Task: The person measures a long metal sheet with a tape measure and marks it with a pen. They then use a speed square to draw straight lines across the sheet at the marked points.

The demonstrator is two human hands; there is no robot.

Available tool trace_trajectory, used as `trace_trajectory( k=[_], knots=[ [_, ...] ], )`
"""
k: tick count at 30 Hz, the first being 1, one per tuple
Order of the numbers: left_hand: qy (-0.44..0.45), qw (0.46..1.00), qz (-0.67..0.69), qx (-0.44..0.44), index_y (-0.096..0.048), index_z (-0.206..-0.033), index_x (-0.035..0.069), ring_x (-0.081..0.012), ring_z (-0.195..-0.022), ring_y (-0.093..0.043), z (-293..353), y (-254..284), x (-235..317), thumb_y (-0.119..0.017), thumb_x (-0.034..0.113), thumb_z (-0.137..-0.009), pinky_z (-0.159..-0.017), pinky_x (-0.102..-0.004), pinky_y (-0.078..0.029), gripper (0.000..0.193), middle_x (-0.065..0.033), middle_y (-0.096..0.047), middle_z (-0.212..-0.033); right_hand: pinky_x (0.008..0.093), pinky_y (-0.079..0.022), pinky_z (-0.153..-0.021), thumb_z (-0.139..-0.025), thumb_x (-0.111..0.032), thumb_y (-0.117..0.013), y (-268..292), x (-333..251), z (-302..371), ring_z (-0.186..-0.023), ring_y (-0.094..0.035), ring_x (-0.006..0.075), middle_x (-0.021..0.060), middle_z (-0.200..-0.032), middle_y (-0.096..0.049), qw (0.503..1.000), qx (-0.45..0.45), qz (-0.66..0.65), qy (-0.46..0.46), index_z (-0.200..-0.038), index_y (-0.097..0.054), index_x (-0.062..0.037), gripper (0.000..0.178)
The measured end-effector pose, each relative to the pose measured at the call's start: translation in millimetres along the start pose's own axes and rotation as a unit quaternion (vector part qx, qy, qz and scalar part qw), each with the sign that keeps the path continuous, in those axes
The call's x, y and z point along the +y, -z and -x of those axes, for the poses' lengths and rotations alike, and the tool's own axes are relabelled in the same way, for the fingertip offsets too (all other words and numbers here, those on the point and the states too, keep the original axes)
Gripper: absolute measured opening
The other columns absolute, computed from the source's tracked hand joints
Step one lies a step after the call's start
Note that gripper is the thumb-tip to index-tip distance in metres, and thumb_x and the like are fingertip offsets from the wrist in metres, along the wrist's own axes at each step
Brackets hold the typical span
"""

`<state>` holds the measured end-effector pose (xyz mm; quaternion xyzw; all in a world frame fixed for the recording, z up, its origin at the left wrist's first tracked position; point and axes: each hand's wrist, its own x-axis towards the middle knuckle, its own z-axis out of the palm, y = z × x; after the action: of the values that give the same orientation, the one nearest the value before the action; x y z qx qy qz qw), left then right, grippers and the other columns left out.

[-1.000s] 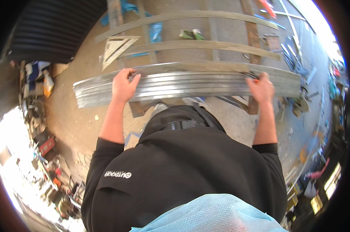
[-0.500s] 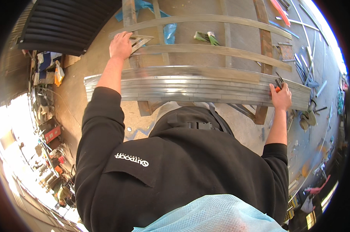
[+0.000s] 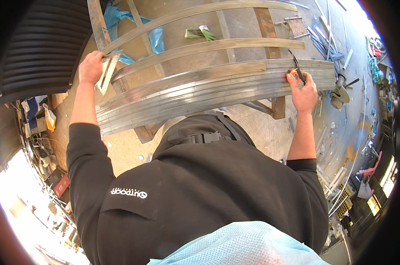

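My left hand (image 3: 90,67) has its fingers closed at the edge of a pale metal triangle square (image 3: 105,77), by the left end of the far long metal bar (image 3: 182,17). My right hand (image 3: 304,93) is closed on a small orange-and-black tool (image 3: 294,74) with a thin dark prong; its exact kind is unclear. That hand is over the right part of several long silver metal bars (image 3: 195,90) packed side by side. Another long bar (image 3: 217,47) lies apart, between the packed bars and the far one.
Brown steel supports (image 3: 266,26) run under the bars. Green-and-white gloves (image 3: 201,33) and blue plastic sheeting (image 3: 156,37) lie on the floor beyond. A grinder-like tool (image 3: 340,93) is by the bars' right end. Dark corrugated sheet (image 3: 41,53) stands at the left.
My view has turned, so the bars now slant. The triangle square has swung to point toward me in my left hand. My right hand has lifted the orange-and-black tool off the bars.
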<state>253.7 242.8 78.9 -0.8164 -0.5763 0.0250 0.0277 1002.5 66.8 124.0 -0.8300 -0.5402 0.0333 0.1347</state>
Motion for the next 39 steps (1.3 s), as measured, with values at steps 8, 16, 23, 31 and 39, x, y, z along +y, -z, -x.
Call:
trace_trajectory(
  k=[8,16,23,31,39],
  knots=[
    [-0.028,0.938,0.078,0.338,-0.079,-0.118,0.003,-0.0294,-0.110,-0.080,17,138,63,-0.073,-0.013,-0.093,-0.097,-0.0399,-0.066,0.030,-0.0121,-0.081,-0.120,0.0310,-0.056,-0.075,-0.106,-0.037,-0.086,-11,-93,15,-0.080,-0.066,0.0101,0.0040,-0.095,-0.081,0.895,-0.233,-0.376,0.060,-0.122,-0.081,-0.0020,0.038],
    [-0.001,0.787,0.505,0.353,-0.071,-0.118,0.001,-0.0212,-0.111,-0.074,-14,115,267,-0.074,-0.009,-0.100,-0.104,-0.0361,-0.061,0.020,-0.0134,-0.076,-0.123,0.0275,-0.054,-0.080,-0.115,-0.024,-0.074,-24,-195,27,-0.091,-0.064,0.0087,0.0002,-0.108,-0.078,0.668,-0.506,-0.521,0.163,-0.131,-0.077,0.0003,0.029],
    [-0.030,0.651,0.759,0.012,-0.072,-0.122,-0.001,-0.0185,-0.117,-0.074,-10,100,282,-0.082,0.003,-0.104,-0.105,-0.0346,-0.061,0.020,-0.0147,-0.076,-0.140,0.0326,-0.065,-0.088,-0.115,-0.014,-0.072,-31,-142,33,-0.101,-0.077,0.0135,0.0054,-0.117,-0.080,0.564,-0.513,-0.641,-0.088,-0.141,-0.072,0.0012,0.030],
    [0.057,0.770,0.626,-0.108,-0.081,-0.130,0.001,-0.0235,-0.118,-0.079,-12,91,277,-0.073,0.008,-0.110,-0.110,-0.0384,-0.060,0.023,-0.0140,-0.083,-0.131,0.0311,-0.057,-0.101,-0.113,-0.008,-0.072,-52,-97,52,-0.112,-0.070,0.0098,0.0039,-0.125,-0.080,0.601,-0.456,-0.655,-0.042,-0.139,-0.075,0.0050,0.029],
    [0.013,0.894,0.448,0.014,-0.081,-0.116,0.005,-0.0406,-0.104,-0.076,-19,47,361,-0.076,0.014,-0.104,-0.092,-0.0466,-0.061,0.016,-0.0161,-0.079,-0.110,0.0297,-0.056,-0.088,-0.112,-0.016,-0.076,-58,-95,80,-0.097,-0.065,0.0081,-0.0005,-0.107,-0.079,0.699,-0.445,-0.559,-0.019,-0.129,-0.079,0.0039,0.026]
  ],
)
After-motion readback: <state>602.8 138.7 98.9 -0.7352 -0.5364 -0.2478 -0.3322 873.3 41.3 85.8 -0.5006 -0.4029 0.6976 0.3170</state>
